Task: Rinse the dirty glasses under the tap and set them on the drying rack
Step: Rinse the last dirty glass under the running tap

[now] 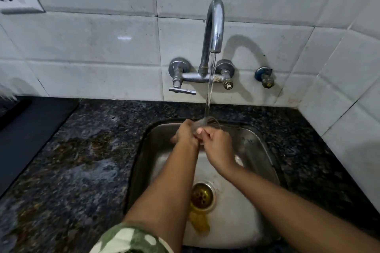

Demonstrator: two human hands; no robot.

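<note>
A clear glass (202,123) is held under the running stream from the tap (213,26), above the far end of the steel sink (257,146). It is gripped by both hands: the left hand (185,132) is curled round its near side and the right hand (218,144) is wrapped beside it, fingers bent. The grip of each is closed about the glass, though most of the glass is hidden and blurred. The glass is judged light, rigid, fragile and, being wet, slippery. It is best taken round the body, not by the thin rim. No drying rack is seen; the dark granite tabletop (82,160) lies wet at the left.
</note>
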